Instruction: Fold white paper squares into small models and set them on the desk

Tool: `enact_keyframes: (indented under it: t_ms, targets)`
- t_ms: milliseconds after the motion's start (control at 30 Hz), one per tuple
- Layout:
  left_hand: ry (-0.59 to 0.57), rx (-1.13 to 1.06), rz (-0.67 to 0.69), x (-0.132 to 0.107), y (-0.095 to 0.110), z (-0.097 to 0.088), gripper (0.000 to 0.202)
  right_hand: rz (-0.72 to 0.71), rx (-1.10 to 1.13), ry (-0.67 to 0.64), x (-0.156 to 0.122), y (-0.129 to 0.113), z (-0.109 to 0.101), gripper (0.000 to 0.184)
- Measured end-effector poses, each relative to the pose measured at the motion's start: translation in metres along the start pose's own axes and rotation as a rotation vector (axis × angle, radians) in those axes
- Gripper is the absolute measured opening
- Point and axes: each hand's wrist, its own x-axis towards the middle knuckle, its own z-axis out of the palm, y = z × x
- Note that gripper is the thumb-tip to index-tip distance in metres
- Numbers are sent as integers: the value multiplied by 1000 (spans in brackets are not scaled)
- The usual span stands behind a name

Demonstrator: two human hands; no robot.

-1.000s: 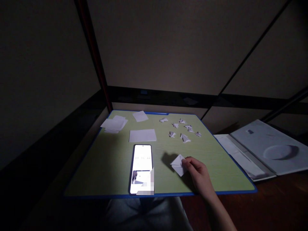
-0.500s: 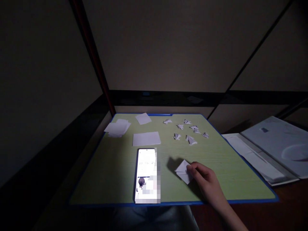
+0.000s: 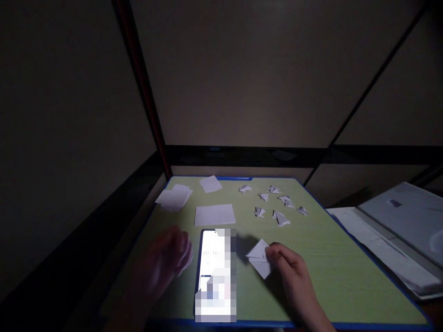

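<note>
A small folded piece of white paper (image 3: 260,266) is pinched between the thumb and fingers of my right hand (image 3: 294,272), above the green tabletop. It has a squarish outline turned on its corner, with a crease across the middle. My left hand (image 3: 166,260), smeared by motion, is just left of the lit phone (image 3: 209,258). A pale patch shows at its fingertips, but I cannot tell what it is. Beyond the hands, a white paper sheet (image 3: 214,215) lies flat, and several small folded paper pieces, such as this pointed one (image 3: 281,217), are scattered to the right.
The green table (image 3: 332,272) has a blue edge. A stack of paper (image 3: 175,198) sits at its far left, near another square sheet (image 3: 210,184). To the right of the table stands a pale open box (image 3: 408,226) with papers. A wall (image 3: 238,83) rises behind.
My left hand has come into view at the left of the phone. My right hand still holds the folded paper. The whole scene sits lower as the head view shifts.
</note>
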Motion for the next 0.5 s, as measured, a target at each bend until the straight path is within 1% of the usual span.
enact_keyframes:
  t_ms: [33, 67, 133, 200, 267, 367, 500]
  targets:
    - [-45, 3, -3, 10, -1, 6, 42, -16, 3, -21, 4, -5, 9, 40]
    - [-89, 78, -17, 21, -2, 14, 38, -34, 12, -49, 10, -11, 18, 39]
    - [-101, 257, -27, 42, -3, 30, 28, -76, 39, -110, 22, -22, 34, 38]
    - [-140, 318, 14, 59, -3, 43, 24, -102, 55, -154, 35, -33, 47, 35]
    - [-122, 346, 72, 72, -1, 51, 22, -141, 39, -177, 49, -41, 56, 33]
    - [-64, 391, 142, 85, 0, 52, 18, -201, -57, -238, 68, -48, 65, 30]
    - [24, 423, 204, 94, -4, 43, 15, -175, -73, -297, 85, -54, 75, 27]
